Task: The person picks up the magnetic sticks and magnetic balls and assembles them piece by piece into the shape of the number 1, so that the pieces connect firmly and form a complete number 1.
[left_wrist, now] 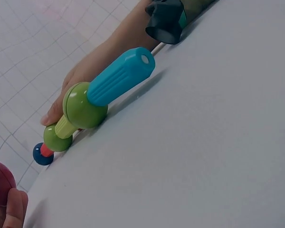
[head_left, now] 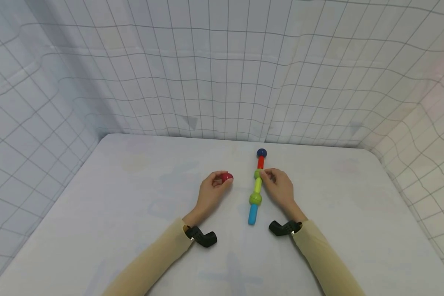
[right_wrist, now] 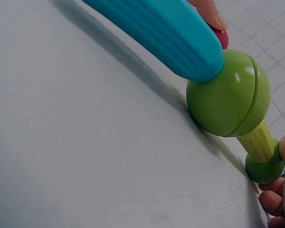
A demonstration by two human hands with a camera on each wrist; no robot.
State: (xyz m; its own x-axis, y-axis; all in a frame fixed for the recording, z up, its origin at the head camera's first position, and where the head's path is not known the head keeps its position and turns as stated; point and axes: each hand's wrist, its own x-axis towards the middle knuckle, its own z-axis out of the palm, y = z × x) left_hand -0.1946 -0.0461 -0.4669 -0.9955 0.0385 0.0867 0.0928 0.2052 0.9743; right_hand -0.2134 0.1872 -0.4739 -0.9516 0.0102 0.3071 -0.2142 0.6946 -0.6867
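Note:
My left hand (head_left: pixel 211 190) pinches a red ball (head_left: pixel 227 176) between thumb and fingers, apart from the toy pieces on its right. Those pieces form one joined line on the table: a dark blue ball (head_left: pixel 261 153), a red rod (head_left: pixel 260 163), a green ball (head_left: pixel 257 174), a yellow-green rod (head_left: pixel 257 186), a second green ball (head_left: pixel 255 199) and a light blue rod (head_left: pixel 253 214) nearest me. My right hand (head_left: pixel 281 188) grips the farther green ball from the right side. In the left wrist view the light blue rod (left_wrist: pixel 123 76) shows a pale spot in its end.
The white table (head_left: pixel 151 246) has rounded back corners. White gridded curtains (head_left: pixel 222 74) hang behind it and along both sides. A black wrist camera sits on each wrist, the left one (head_left: pixel 203 237) and the right one (head_left: pixel 281 228), with beige sleeves below.

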